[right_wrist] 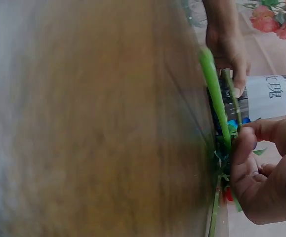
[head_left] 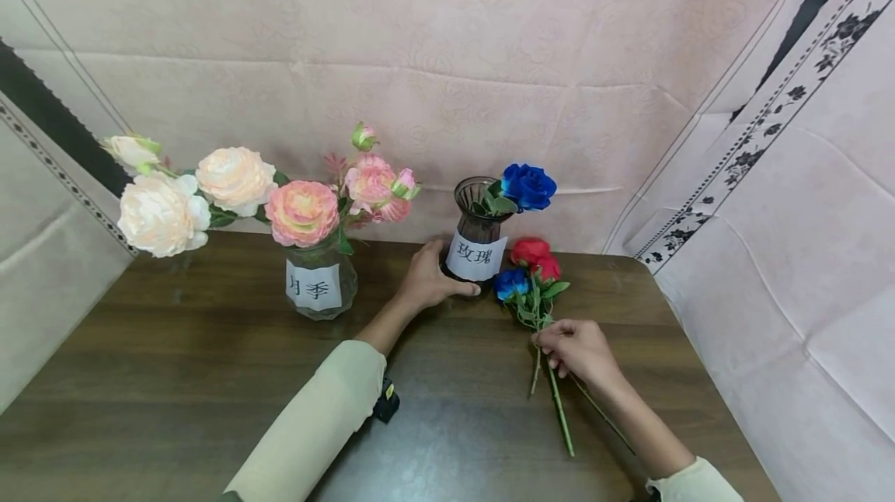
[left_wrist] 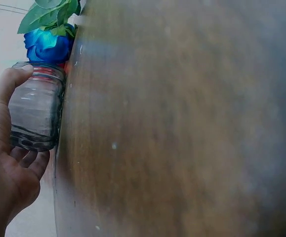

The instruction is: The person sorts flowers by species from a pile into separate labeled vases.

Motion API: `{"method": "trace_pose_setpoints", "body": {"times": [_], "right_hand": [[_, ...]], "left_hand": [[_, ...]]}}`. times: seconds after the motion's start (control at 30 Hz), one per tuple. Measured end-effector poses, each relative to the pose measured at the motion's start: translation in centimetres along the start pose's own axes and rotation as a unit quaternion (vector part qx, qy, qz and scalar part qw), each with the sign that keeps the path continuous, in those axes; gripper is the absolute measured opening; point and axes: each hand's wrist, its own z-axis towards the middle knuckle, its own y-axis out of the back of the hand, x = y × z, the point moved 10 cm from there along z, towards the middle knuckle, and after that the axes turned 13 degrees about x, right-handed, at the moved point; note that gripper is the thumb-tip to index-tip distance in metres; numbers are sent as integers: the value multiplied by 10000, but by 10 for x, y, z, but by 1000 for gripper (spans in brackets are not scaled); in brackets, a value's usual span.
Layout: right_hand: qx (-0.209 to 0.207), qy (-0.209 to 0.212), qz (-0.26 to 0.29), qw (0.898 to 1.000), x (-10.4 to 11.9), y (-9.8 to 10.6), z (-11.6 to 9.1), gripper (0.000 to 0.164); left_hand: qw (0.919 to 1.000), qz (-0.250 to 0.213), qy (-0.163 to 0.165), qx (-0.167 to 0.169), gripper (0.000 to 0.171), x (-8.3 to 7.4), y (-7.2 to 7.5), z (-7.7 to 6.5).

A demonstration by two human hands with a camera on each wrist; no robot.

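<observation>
My left hand (head_left: 428, 278) holds the lower part of a dark glass vase (head_left: 479, 228), thumb in front and fingers round the far side. The vase stands upright with a white label (head_left: 477, 256) on it. One blue rose (head_left: 529, 186) leans out over its right rim. To the right, my right hand (head_left: 576, 348) pinches a rose stem (right_wrist: 235, 101) between thumb and forefinger. Several stems cross there, below red roses (head_left: 534, 255) and another blue rose (head_left: 512, 284) lying on the table. Which bloom the pinched stem bears, I cannot tell.
A clear glass vase (head_left: 344, 288) with a white label stands at the left. It holds pink flowers (head_left: 302, 213) and cream flowers (head_left: 165, 214) that spread wide. The brown wooden table (head_left: 210, 378) ends at a pale cloth backdrop (head_left: 447, 98) close behind the vases.
</observation>
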Motion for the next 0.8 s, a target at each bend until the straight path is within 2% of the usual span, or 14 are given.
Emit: {"method": "trace_pose_setpoints", "body": {"times": [0.03, 0.13, 0.27, 0.37, 0.5, 0.73, 0.8], "right_hand": [[37, 11, 150, 9999, 0, 0, -1, 21], [154, 62, 542, 9984, 0, -1, -3, 26], [247, 93, 904, 9956, 1, 0, -7, 29], [279, 128, 1172, 9926, 4, 0, -9, 29], [229, 233, 1465, 9887, 8, 4, -11, 30], [347, 301, 2166, 9752, 10, 7, -11, 35], [414, 298, 2379, 9700, 10, 7, -11, 38]], "left_hand": [[10000, -63, 7, 35, 98, -2, 0, -1], [9999, 68, -97, -71, 100, 9, -3, 7], [9998, 63, -92, -139, 98, 13, -2, 9], [9999, -127, 20, -30, 95, 2, 1, 1], [9999, -115, 26, 43, 95, -3, 1, -1], [9997, 241, 22, -98, 101, 28, -7, 18], [9998, 181, 36, -35, 102, 25, -7, 17]]}}
